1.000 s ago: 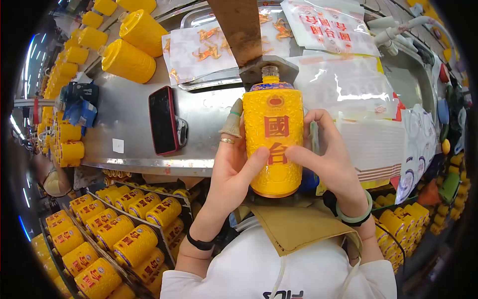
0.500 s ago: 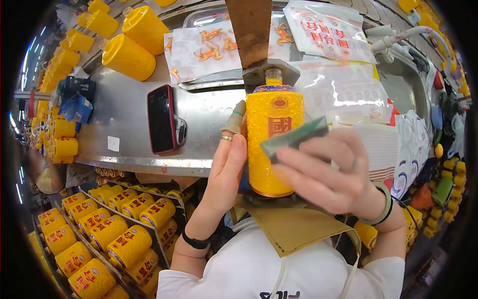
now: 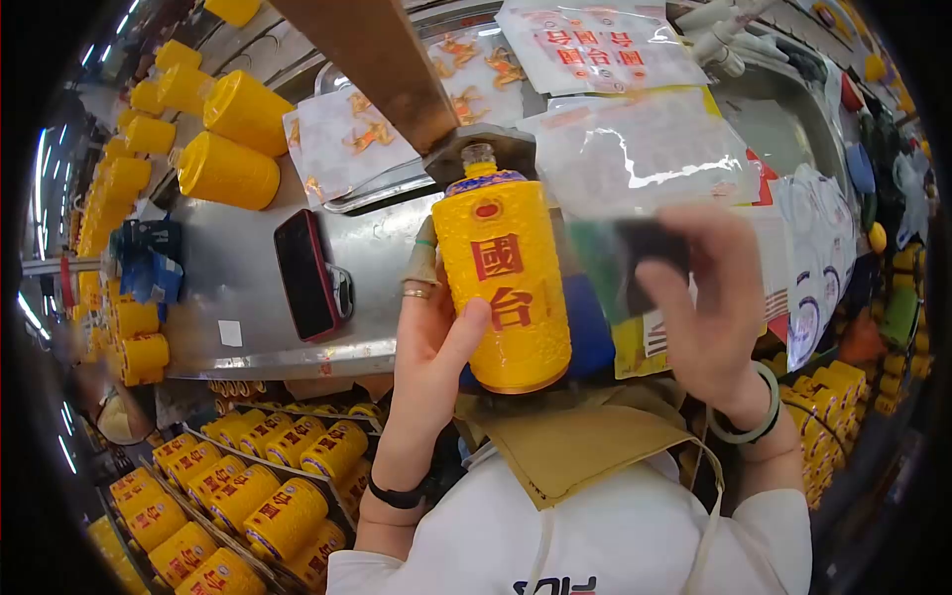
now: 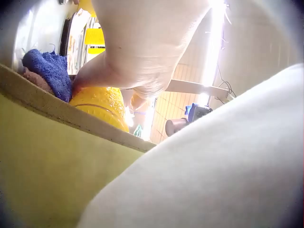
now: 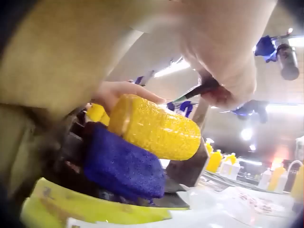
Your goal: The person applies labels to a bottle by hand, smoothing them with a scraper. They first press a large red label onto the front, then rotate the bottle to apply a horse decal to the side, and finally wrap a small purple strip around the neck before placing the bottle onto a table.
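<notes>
A yellow bottle (image 3: 504, 288) with red characters lies tilted, its clear neck at a metal holder (image 3: 480, 149) on a brown bar. My left hand (image 3: 426, 337) grips the bottle's left side, thumb on its front; one finger wears a pale cover. To the right of the bottle, my right hand (image 3: 709, 297) holds a blurred dark and green tool (image 3: 635, 263), apart from the bottle. In the right wrist view the bottle (image 5: 159, 127) is above a blue cloth (image 5: 123, 164), and the right hand (image 5: 221, 61) pinches the dark tool (image 5: 202, 88).
A phone (image 3: 305, 276) lies on the metal table (image 3: 213, 307). Orange figures on a white sheet are behind it, with plastic-covered sheets (image 3: 645, 149) at the right. Yellow bottles stand at the back left; crates of bottles (image 3: 288, 516) are at the lower left.
The right hand let go of the bottle, brought the green and dark tool across its front, then moved it right. The left hand stays on the bottle. Bottle and bar appear more tilted.
</notes>
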Demonstrator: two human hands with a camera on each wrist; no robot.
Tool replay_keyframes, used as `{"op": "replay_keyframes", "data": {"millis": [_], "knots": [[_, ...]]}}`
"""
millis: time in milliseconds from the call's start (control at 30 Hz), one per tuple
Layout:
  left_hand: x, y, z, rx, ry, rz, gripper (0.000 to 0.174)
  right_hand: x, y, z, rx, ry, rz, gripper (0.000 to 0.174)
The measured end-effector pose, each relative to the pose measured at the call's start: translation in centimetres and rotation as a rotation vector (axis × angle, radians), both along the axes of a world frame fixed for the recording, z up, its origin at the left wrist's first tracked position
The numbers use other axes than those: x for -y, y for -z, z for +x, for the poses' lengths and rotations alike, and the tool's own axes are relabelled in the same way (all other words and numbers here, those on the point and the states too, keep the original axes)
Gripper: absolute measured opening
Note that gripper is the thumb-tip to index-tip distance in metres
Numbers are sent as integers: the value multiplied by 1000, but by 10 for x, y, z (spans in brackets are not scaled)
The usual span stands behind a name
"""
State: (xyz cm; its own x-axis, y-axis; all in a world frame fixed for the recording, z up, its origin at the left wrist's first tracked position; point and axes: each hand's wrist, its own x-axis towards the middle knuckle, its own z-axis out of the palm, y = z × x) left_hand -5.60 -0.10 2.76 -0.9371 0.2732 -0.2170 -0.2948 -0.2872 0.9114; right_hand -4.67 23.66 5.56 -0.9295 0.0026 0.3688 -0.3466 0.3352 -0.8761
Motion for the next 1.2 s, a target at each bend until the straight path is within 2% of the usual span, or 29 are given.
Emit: {"op": "replay_keyframes", "data": {"millis": [33, 67, 167, 200, 300, 367, 433, 467, 533, 767, 967, 1033, 1133, 1200], "knots": [[-2, -1, 0, -21, 8, -17, 70, 6, 3, -5, 109, 153, -227, 36], [-4, -3, -1, -23, 14, -24, 70, 6, -3, -6, 248, 124, -330, 31], [-9, -6, 1, -75, -29, -98, 70, 14, 11, -14, 220, 32, -363, 31], [-8, -6, 1, -15, -38, -59, 70, 21, 8, -14, 326, -8, -514, 30], [-7, -4, 3, 52, -88, -15, 67, 31, 21, -12, 479, -77, -550, 29], [-5, 0, 4, 49, -75, -57, 63, 41, 27, -13, 416, -145, -430, 47], [-8, -3, 5, 52, -95, -63, 60, 49, 41, -11, 419, -83, -252, 54], [-8, -2, 5, 42, -87, -61, 60, 49, 41, -12, 419, -84, -252, 54], [-7, -2, 4, 32, -84, -59, 60, 47, 41, -13, 496, -153, -415, 56], [-7, -3, 2, 6, -62, -47, 61, 47, 41, -11, 497, -126, -328, 52], [-7, -4, 3, 31, -51, -39, 62, 38, 37, -13, 552, -161, -417, 46], [-9, -6, 3, 34, -50, -43, 63, 34, 29, -14, 753, -168, -726, 40], [-13, -9, 0, -15, -47, -33, 64, 28, 29, -11, 771, -132, -755, 37], [-13, -9, 0, 11, -13, -156, 67, 25, 30, -10, 811, -111, -795, 37]]}}
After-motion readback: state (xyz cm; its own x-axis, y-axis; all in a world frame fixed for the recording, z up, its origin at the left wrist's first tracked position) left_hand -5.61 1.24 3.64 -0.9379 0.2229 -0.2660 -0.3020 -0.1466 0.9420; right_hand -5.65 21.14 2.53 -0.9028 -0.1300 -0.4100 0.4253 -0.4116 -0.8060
